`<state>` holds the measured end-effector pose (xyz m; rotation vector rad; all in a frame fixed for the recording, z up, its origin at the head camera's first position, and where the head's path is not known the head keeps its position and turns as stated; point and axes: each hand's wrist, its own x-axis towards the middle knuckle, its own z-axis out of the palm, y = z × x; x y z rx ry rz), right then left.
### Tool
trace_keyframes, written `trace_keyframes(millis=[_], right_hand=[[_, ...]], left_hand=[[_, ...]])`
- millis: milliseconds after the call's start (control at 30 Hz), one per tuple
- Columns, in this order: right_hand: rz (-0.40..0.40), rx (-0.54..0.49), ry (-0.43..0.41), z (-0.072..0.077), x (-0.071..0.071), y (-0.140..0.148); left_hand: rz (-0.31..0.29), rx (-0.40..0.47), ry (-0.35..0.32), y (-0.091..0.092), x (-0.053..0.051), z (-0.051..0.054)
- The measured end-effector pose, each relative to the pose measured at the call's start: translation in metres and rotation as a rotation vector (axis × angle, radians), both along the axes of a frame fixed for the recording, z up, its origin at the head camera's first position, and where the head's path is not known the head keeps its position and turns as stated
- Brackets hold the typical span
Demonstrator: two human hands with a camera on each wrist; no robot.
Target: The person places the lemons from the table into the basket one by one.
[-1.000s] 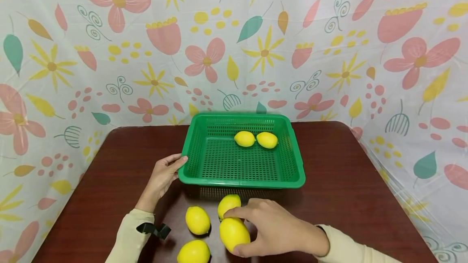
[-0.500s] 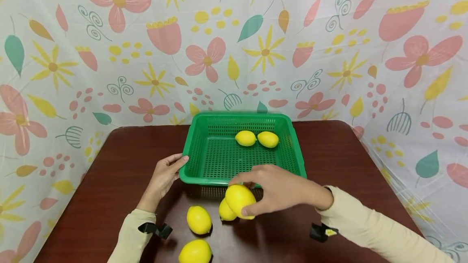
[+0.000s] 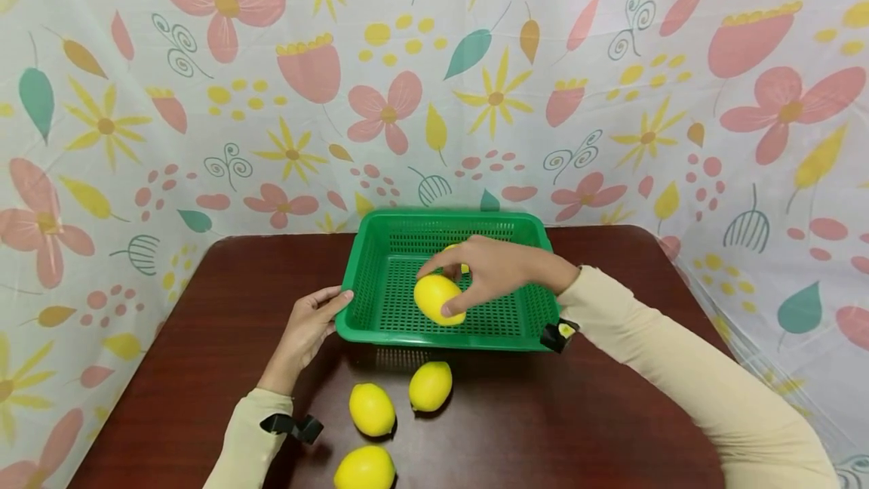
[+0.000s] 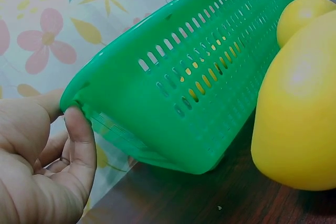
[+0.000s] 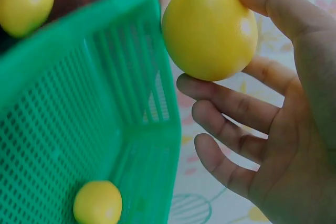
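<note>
My right hand holds a lemon between thumb and fingers, above the green basket. In the right wrist view the held lemon is pinched, with the other fingers loosely bent below it. My left hand grips the basket's left rim at its near corner; in the left wrist view the thumb and fingers of the left hand pinch the basket's edge. Inside the basket, a lemon shows in the right wrist view; the right hand mostly hides the lemons there in the head view.
On the brown table, in front of the basket, lie three lemons: one lemon close to the basket, another lemon to its left, and a third lemon at the bottom edge. A flowered cloth hangs behind and at both sides.
My right hand has lifted the lemon off the table and carried it forward, away from me, over the basket. The left hand has stayed at the rim.
</note>
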<state>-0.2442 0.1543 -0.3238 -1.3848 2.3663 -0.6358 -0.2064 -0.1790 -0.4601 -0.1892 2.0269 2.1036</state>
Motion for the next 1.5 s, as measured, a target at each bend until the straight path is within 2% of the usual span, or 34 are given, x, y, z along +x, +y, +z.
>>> trace_keyframes(millis=[267,600,1000,1267,1500], right_hand=[[-0.053,0.060,0.012,-0.011,-0.042,-0.007],[-0.115,0.126,0.022,-0.033,-0.081,-0.025],[-0.146,0.313,0.214,-0.052,-0.095,-0.051],[-0.178,0.350,0.242,-0.063,-0.106,-0.058],[-0.224,0.409,0.244,-0.074,-0.110,-0.059]], left_hand=[[0.006,-0.002,-0.002,0.000,0.001,0.000],[0.005,0.007,0.005,0.001,0.000,0.000],[0.002,-0.015,-0.002,0.000,0.002,0.002],[0.006,-0.010,0.005,-0.001,0.001,-0.002],[0.011,-0.011,0.001,0.000,-0.001,-0.003]])
